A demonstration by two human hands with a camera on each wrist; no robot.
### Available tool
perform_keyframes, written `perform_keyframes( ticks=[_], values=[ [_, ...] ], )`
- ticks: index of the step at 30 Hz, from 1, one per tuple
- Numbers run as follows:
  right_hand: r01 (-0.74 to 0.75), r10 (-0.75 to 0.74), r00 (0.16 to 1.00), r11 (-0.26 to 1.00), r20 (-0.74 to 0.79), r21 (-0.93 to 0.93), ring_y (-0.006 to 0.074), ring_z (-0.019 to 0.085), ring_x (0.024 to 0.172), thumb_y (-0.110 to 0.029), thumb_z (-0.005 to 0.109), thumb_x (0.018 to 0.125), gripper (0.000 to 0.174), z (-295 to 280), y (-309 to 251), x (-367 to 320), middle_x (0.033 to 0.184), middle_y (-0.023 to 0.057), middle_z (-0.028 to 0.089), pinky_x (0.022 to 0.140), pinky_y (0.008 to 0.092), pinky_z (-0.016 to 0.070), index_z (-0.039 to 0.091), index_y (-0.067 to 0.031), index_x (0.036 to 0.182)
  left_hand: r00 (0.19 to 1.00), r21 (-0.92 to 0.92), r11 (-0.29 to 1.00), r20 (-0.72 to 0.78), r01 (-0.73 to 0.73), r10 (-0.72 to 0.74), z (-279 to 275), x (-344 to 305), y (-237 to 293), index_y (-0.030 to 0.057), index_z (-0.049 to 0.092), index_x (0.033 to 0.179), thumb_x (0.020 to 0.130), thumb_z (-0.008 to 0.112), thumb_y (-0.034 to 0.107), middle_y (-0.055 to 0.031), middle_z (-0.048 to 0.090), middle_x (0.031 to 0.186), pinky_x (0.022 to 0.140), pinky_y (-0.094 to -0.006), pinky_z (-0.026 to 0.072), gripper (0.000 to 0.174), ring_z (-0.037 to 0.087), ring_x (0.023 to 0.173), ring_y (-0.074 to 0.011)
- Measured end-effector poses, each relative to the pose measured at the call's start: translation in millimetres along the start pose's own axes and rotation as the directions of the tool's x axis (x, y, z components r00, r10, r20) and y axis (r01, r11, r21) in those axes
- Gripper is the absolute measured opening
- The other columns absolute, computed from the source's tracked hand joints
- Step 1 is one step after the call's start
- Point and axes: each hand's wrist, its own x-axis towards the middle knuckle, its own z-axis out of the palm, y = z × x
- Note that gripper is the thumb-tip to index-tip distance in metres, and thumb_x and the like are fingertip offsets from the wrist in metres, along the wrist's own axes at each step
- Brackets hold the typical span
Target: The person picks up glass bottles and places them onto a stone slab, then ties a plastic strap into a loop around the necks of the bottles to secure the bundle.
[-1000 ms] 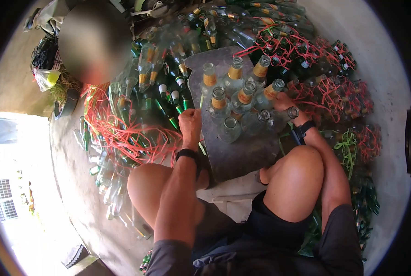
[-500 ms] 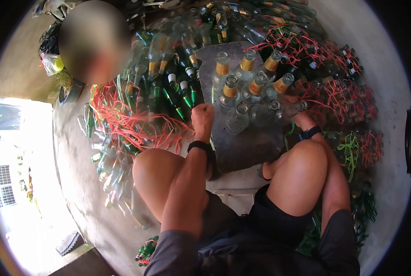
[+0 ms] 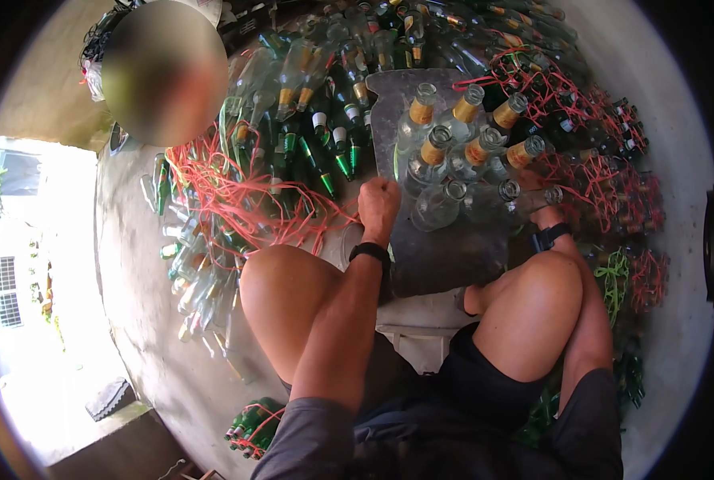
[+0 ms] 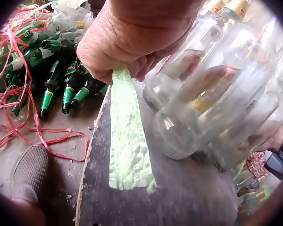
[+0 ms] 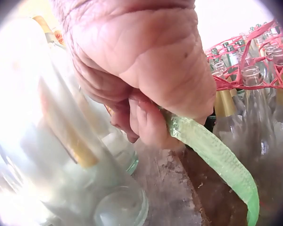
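Left hand (image 4: 137, 37) is curled in a fist and pinches a green strap (image 4: 129, 141). The left wrist view shows this best: the strap hangs down the middle of the frame, flat and bumpy, over a dark board (image 4: 179, 202). From the head, the same fist is near the middle of the frame, and the strap there is too thin to see well.

The right hand (image 5: 141, 56) fills the top middle of its own wrist view. Its fingers are bent and pinch green strap too, which curves down to the lower right. I cannot tell if it is one strap or two. From the head, this hand is mostly hidden behind glass, right of the middle.

Clear bottles (image 3: 435, 210) stand close together on the board. Only the head view lets you count their tops: nine, right of the middle. Six have gold paper on their necks. The left wrist view shows their sides and bottoms at the right.

At the lower left of that view is a gray shoe (image 4: 30, 172). The head view has green bottles (image 3: 254, 424) tied in a bundle at the bottom left. The right wrist view shows tall bottles (image 5: 254, 108) with red ribbon by their necks, at the right.
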Motion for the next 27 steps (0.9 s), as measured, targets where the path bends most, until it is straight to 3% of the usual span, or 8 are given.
perform_keyframes(
  ticks=[8, 11, 14, 18, 20, 22, 23, 27],
  values=[
    [0.092, -0.097, 0.995, 0.977, 0.014, 0.194, 0.0063, 0.054, 0.074, -0.021, 0.064, 0.097, 0.013, 9.3, -6.5, -24.4, 0.088, -0.0045, 0.06, 0.063, 0.0248, 0.0445, 0.066, -0.009, 0.099, 0.998, -0.147, 0.988, 0.044, -0.037, 0.044, -1.7, -12.5, -6.8, -0.0046, 0.072, 0.087, 0.085, 0.063, 0.024, -0.0249, 0.069, 0.076, 0.073, -0.0439, 0.0529, 0.03, 0.07, 0.078, -0.038],
    [0.013, -0.014, 1.0, 0.996, 0.008, 0.091, 0.0066, 0.054, 0.076, -0.021, 0.064, 0.097, 0.013, -2.0, 6.5, -24.3, 0.089, -0.0038, 0.061, 0.063, 0.0255, 0.045, 0.066, -0.0085, 0.102, 0.996, -0.286, 0.958, 0.082, 0.001, 0.024, -2.2, -23.9, -0.9, -0.0091, 0.07, 0.087, 0.086, 0.062, 0.019, -0.0191, 0.066, 0.067, 0.067, -0.04, 0.05, 0.03, 0.064, 0.066, -0.0231],
    [-0.119, 0.119, 0.993, 0.991, -0.005, -0.069, 0.0075, 0.056, 0.082, -0.019, 0.064, 0.098, 0.018, -11.9, 11.3, -32.7, 0.095, -0.0018, 0.065, 0.065, 0.0279, 0.0476, 0.066, -0.0063, 0.111, 0.993, -0.372, 0.928, 0.099, -0.028, 0.07, 0.1, -33.0, -6.4, -0.0101, 0.066, 0.079, 0.088, 0.06, 0.018, -0.0136, 0.059, 0.062, 0.06, -0.0396, 0.0444, 0.03, 0.057, 0.061, -0.0195],
    [-0.126, 0.126, 0.992, 0.989, 0.005, -0.072, 0.0072, 0.049, 0.067, -0.022, 0.059, 0.097, 0.016, 5.4, -29.3, -61.0, 0.084, -0.002, 0.059, 0.051, 0.0265, 0.039, 0.063, -0.0068, 0.101, 0.991, -0.401, 0.916, 0.102, -0.035, 0.083, 3.9, -49.0, -11.9, -0.0086, 0.059, 0.071, 0.089, 0.058, 0.017, -0.0073, 0.05, 0.06, 0.056, -0.0386, 0.0378, 0.031, 0.047, 0.058, -0.0158],
    [-0.146, 0.142, 0.989, 0.983, -0.044, -0.107, 0.0071, 0.046, 0.059, -0.025, 0.056, 0.097, 0.019, 10.6, -36.8, -66.7, 0.075, -0.0022, 0.055, 0.047, 0.0253, 0.0343, 0.062, -0.0077, 0.092, 0.985, -0.363, 0.93, 0.126, -0.061, 0.114, 4.6, -54.3, -20.9, 0.0012, 0.061, 0.076, 0.089, 0.059, 0.025, 0.0028, 0.051, 0.066, 0.047, -0.028, 0.0316, 0.027, 0.043, 0.054, -0.007],
    [-0.29, 0.26, 0.955, 0.923, -0.144, -0.253, 0.0078, 0.045, 0.056, -0.026, 0.053, 0.099, 0.024, 9.5, -36.1, -69.0, 0.071, -0.0003, 0.052, 0.047, 0.027, 0.0345, 0.059, -0.0069, 0.086, 0.989, -0.368, 0.929, 0.128, -0.02, 0.072, 4.0, -67.3, -13.4, -0.0028, 0.058, 0.073, 0.089, 0.057, 0.022, -0.0011, 0.05, 0.064, 0.051, -0.0325, 0.0332, 0.029, 0.043, 0.057, -0.0104],
    [-0.288, 0.258, 0.955, 0.924, -0.147, -0.25, 0.0078, 0.045, 0.056, -0.026, 0.053, 0.099, 0.024, 9.2, -35.9, -70.5, 0.071, -0.0003, 0.052, 0.047, 0.027, 0.0345, 0.059, -0.0069, 0.086, 0.991, -0.375, 0.927, 0.129, 0.022, 0.028, 3.3, -73.0, -9.1, -0.0068, 0.055, 0.071, 0.089, 0.056, 0.018, -0.0049, 0.048, 0.061, 0.054, -0.0371, 0.0348, 0.031, 0.044, 0.059, -0.0138],
    [-0.279, 0.267, 0.96, 0.921, -0.081, -0.272, 0.0095, 0.044, 0.052, -0.029, 0.052, 0.1, 0.026, 5.5, -26.5, -76.0, 0.071, 0.0008, 0.053, 0.047, 0.0294, 0.0357, 0.058, -0.0067, 0.088, 0.988, -0.362, 0.932, 0.147, 0.012, 0.044, 3.5, -88.1, -8.8, -0.0061, 0.056, 0.071, 0.089, 0.056, 0.019, -0.0039, 0.049, 0.062, 0.051, -0.0361, 0.0345, 0.031, 0.043, 0.057, -0.0135]
  ],
)
